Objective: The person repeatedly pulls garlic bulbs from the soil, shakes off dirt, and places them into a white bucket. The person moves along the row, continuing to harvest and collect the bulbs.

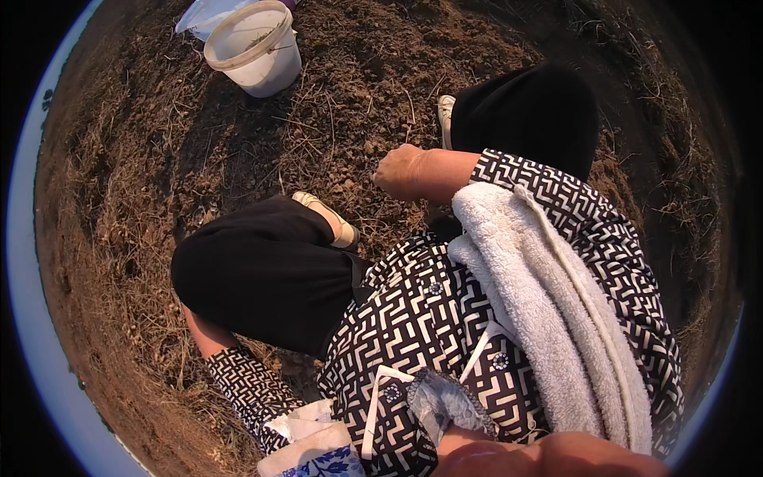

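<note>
My right hand (400,173) hangs over the soil between my feet, its fingers curled under and turned from view. Whether anything sits inside the fist cannot be seen. Below it the ground (346,161) is broken brown clods with dry stalks and straw. The left hand is out of view: only the left forearm (205,334) shows, running behind my bent left knee (208,274). A white plastic bucket (268,71) stands ahead to the left, tilted in the picture, with a few bits of dry plant inside.
A whitish plastic bag (205,18) lies behind the bucket. My pale shoes (326,220) rest on the soil. A white towel (536,310) drapes over my right shoulder and arm. Dry grass (119,238) spreads to the left, and more straw (685,208) lies at the right.
</note>
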Demonstrator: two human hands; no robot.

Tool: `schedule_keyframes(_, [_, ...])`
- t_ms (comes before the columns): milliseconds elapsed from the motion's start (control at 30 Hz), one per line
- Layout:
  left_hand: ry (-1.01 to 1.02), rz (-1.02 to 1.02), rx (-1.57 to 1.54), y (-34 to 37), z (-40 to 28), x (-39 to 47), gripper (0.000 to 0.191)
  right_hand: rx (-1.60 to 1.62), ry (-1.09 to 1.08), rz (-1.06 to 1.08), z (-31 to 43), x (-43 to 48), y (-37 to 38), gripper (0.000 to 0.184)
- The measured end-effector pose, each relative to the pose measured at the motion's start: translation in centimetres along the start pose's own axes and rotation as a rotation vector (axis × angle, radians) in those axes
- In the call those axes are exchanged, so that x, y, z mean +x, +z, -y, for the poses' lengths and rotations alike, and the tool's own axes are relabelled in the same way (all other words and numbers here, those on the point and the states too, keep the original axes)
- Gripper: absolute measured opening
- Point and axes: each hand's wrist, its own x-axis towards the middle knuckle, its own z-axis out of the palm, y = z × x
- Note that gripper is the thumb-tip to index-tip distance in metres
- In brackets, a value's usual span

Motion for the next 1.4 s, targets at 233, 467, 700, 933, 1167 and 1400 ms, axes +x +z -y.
schedule_keyframes(233, [0.405, -0.106, 0.062, 1.2, -7.1, 5.3, 0.031, 0.022, 0.181, -0.340, -7.0, -9.8, -5.8, 0.020])
schedule_keyframes(467, [0.874, 0.475, 0.302, 15.9, -11.2, 6.0, 0.055, -0.146, 0.293, -0.469, -12.2, -9.0, -7.8, 0.011])
schedule_keyframes(700, [-0.426, 0.659, 0.185, 21.4, -6.8, 9.6, 0.069, 0.169, 0.024, -0.115, -13.8, -7.3, -2.7, 0.021])
schedule_keyframes(933, [-0.126, 0.454, 0.184, 20.9, -6.5, 20.8, 0.084, 0.193, 0.114, 0.004, -17.8, -4.1, -5.7, 0.023])
schedule_keyframes(1167, [0.057, 0.464, 0.503, 21.0, -6.1, 25.9, 0.074, 0.123, 0.113, 0.101, -21.5, -0.9, -8.9, 0.034])
schedule_keyframes(1400, [-0.464, 0.141, 0.111, 24.6, -3.3, 31.1, 0.084, 0.297, -0.047, 0.171, -20.1, -1.1, -11.2, 0.044])
